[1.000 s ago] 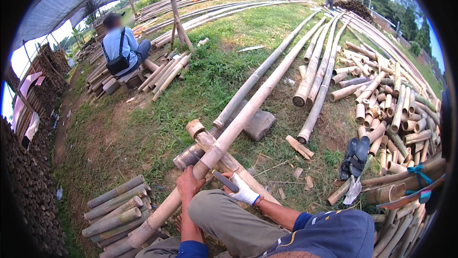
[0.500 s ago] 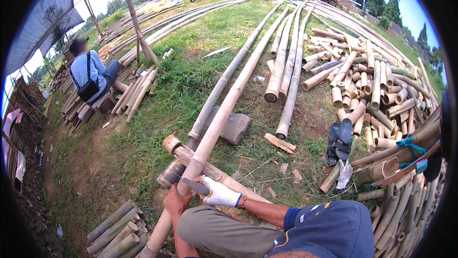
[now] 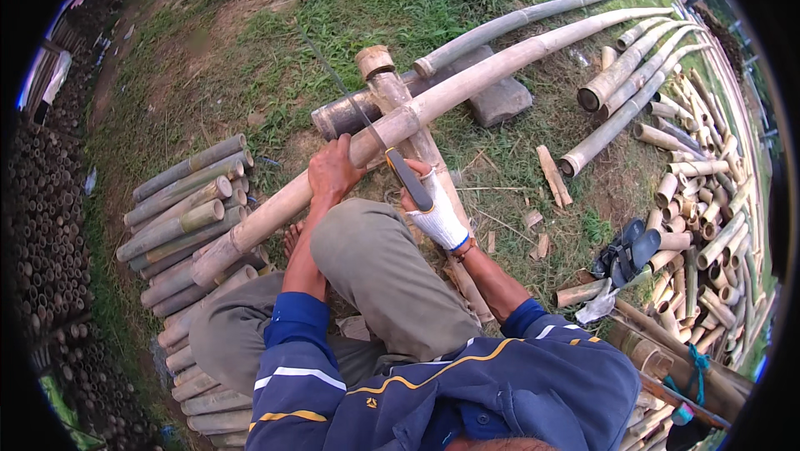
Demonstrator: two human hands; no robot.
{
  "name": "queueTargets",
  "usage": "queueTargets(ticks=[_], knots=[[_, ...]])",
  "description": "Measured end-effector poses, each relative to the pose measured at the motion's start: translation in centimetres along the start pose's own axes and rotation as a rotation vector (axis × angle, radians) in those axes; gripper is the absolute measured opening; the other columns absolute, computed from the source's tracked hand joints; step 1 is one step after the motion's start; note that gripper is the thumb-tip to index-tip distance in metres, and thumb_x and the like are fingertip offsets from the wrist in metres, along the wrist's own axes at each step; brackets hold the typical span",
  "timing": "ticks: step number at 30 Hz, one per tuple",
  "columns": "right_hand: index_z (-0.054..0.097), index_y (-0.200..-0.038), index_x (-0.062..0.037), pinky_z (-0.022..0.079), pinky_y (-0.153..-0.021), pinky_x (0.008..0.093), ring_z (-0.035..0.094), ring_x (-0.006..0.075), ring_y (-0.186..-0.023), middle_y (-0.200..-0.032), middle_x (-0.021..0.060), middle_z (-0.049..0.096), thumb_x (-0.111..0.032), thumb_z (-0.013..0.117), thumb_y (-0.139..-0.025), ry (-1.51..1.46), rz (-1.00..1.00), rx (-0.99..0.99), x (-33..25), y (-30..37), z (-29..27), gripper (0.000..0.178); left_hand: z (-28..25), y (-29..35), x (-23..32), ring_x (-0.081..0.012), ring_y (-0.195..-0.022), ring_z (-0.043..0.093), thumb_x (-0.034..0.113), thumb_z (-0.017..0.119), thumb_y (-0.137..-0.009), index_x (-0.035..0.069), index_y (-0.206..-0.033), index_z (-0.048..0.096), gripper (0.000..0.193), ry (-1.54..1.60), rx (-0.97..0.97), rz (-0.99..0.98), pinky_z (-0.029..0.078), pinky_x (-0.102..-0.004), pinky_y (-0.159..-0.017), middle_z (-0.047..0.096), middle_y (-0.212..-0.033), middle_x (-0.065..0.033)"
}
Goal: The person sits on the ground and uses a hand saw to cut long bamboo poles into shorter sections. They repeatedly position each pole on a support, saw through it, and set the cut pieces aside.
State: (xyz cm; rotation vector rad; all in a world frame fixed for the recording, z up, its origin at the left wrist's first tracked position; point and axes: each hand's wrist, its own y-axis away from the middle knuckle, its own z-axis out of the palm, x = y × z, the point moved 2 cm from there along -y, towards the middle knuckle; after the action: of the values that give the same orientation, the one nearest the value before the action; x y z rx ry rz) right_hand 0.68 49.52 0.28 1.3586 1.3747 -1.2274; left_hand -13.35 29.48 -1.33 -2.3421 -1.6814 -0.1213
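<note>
A long pale bamboo pole [image 3: 475, 76] slants across in front of me, resting on a crosswise bamboo piece [image 3: 427, 155]. My left hand [image 3: 335, 169], bare, is wrapped around the pole near its closer end. My right hand [image 3: 435, 211], in a white knit glove, grips the dark, yellow-edged handle of a hand saw [image 3: 403, 174]. Its long thin blade crosses the pole just beyond my left hand, with the tip out past the far side. Whether the teeth are in a cut is too fine to see.
A stack of cut bamboo lengths [image 3: 183, 222] lies at my left. A thick bamboo log [image 3: 336, 117] and a stone block [image 3: 502, 102] sit under the pole. Black sandals [image 3: 629, 249] and a large pile of short bamboo pieces [image 3: 712, 201] are to the right.
My view has tilted down toward my lap and the bamboo stack. The saw's blade now shows at full length, pointing up and left across the pole. Both hands keep their holds.
</note>
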Motion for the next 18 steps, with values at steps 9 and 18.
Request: queueTargets(ticks=[9,18], knots=[[0.052,-0.157,-0.0054,0.051,-0.109,0.0344,0.065,0.0198,-0.122,-0.143,0.012,0.063,0.002,0.067,-0.096,0.132,-0.251,0.024,-6.4,-4.5,0.1,0.063,0.7,-0.1,-0.4,-0.0354,-0.106,0.078,0.036,0.095,-0.073,0.013,-0.142,0.067,0.077,0.003,0.031,-0.004,0.063,-0.0467,-0.093,0.078,-0.112,-0.0143],[0.049,-0.156,-0.0052,0.053,-0.098,0.0348,0.065,0.021,-0.105,-0.131,0.0138,0.065,0.005,0.064,-0.091,0.35,-0.007,0.005,-7.5,20.4,-8.2,0.067,1.2,0.8,-1.4,-0.0339,-0.107,0.078,0.039,0.097,-0.072,0.013,-0.142,0.068,0.08,0.003,-0.005,-0.031,0.063,-0.0462,-0.095,0.078,-0.114,-0.0137]])
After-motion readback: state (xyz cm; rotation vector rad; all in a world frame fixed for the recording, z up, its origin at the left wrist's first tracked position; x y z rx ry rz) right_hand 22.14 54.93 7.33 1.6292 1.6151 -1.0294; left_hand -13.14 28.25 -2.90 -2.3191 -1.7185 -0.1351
